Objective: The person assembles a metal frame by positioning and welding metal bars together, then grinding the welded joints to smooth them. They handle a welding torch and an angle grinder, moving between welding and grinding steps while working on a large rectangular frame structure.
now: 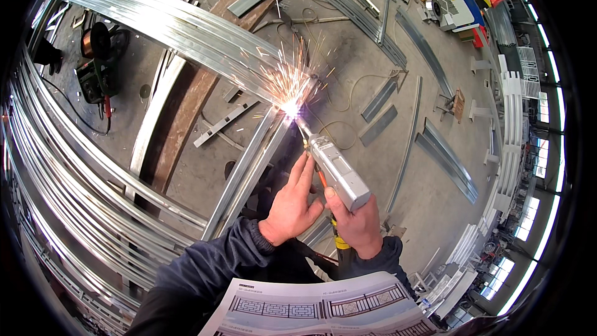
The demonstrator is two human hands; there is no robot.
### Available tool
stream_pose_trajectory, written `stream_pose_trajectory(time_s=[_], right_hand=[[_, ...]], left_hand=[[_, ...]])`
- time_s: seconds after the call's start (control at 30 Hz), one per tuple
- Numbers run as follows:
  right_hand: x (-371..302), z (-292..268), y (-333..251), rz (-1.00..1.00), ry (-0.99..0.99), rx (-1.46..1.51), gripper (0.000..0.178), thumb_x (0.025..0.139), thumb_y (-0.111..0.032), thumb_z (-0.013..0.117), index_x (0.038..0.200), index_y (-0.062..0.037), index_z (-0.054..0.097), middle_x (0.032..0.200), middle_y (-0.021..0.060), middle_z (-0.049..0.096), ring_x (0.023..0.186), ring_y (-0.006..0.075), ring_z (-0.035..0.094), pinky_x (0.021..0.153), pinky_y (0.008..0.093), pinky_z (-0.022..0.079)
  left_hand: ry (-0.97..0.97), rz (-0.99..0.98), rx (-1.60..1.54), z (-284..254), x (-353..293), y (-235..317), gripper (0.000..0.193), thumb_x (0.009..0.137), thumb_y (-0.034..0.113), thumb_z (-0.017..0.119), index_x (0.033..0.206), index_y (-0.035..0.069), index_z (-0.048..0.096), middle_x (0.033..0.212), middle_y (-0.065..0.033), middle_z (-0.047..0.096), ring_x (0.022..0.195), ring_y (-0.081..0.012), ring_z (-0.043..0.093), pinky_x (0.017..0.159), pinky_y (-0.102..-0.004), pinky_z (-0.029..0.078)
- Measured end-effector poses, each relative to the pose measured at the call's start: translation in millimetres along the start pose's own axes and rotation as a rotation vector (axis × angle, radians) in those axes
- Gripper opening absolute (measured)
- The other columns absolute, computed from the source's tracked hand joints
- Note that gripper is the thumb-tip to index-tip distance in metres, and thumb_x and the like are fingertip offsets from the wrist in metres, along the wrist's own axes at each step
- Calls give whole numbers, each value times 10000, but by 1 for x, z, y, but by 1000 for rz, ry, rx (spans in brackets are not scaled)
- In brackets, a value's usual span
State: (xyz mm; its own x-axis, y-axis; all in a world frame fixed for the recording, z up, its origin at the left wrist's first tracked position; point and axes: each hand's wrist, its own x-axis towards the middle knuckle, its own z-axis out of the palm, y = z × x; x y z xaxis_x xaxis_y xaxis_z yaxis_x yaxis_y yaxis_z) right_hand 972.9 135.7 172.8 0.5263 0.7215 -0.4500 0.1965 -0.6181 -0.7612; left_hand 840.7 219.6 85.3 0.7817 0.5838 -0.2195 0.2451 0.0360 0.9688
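My right hand [359,227] is closed round the grip of a silver handheld welding gun [339,171]. The gun's nozzle points at a corner where metal tubes meet, and a bright arc [291,109] throws orange sparks up and outward there. My left hand [293,202] lies beside the gun with its fingers stretched forward, the fingertips close to the nozzle's base. Whether they touch it I cannot tell. Two parallel galvanized tubes [245,171] run from the corner toward my left sleeve. A wide row of shiny metal tubes [186,31] stretches from the corner to the far left.
More long tubes [81,205] fill the left side. A wire-feed machine [95,81] stands at the left. Loose metal channels [444,158] lie on the floor to the right, and a blue-and-white machine [449,0] stands far right. A printed sheet [292,308] with railing pictures is nearest me.
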Motion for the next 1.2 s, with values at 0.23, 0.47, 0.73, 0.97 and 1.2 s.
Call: stream_pose_trajectory(time_s=[0.23, 0.47, 0.73, 0.97, 1.2], right_hand=[[-2, 0, -1, 17, -8, 14, 495, 988, -268, 725, 1369, 26, 611, 1134, 210, 749, 1046, 324, 756, 878, 378, 575], [-4, -1, -2, 28, -16, 29, 484, 984, -228, 720, 1378, 28, 606, 1146, 210, 749, 1062, 309, 757, 890, 373, 571], [-7, -6, -8, 59, -30, -4, 481, 982, -215, 723, 1388, 16, 607, 1176, 196, 749, 1087, 280, 747, 909, 357, 564], [-3, -2, -5, -72, 49, 23, 355, 1017, -230, 708, 1220, 60, 691, 903, 94, 748, 744, 142, 709, 680, 305, 551], [8, -4, -8, 0, 1, 75, 347, 1014, -211, 703, 1282, 9, 681, 1100, 141, 767, 980, 214, 742, 842, 339, 565]], left_hand=[[0, 6, 6, 3, -2, -3, 946, 841, 105, 707, 1651, -9, 233, 1659, -282, 293, 966, -321, 744, 842, -418, 616], [-2, 14, 2, 5, -3, -5, 948, 847, 113, 709, 1654, -4, 226, 1660, -281, 293, 973, -329, 743, 845, -416, 618], [-42, -22, -6, 2, -7, 2, 906, 891, 115, 700, 1653, -18, 229, 1685, -272, 266, 1032, -336, 732, 903, -406, 595], [-26, -10, 19, 2, -2, 1, 921, 874, 97, 692, 1657, -15, 219, 1689, -276, 258, 1036, -342, 731, 909, -415, 591], [-3, -12, 2, -4, 7, 3, 938, 859, 86, 687, 1663, -4, 213, 1679, -285, 274, 1054, -368, 722, 922, -419, 587]])
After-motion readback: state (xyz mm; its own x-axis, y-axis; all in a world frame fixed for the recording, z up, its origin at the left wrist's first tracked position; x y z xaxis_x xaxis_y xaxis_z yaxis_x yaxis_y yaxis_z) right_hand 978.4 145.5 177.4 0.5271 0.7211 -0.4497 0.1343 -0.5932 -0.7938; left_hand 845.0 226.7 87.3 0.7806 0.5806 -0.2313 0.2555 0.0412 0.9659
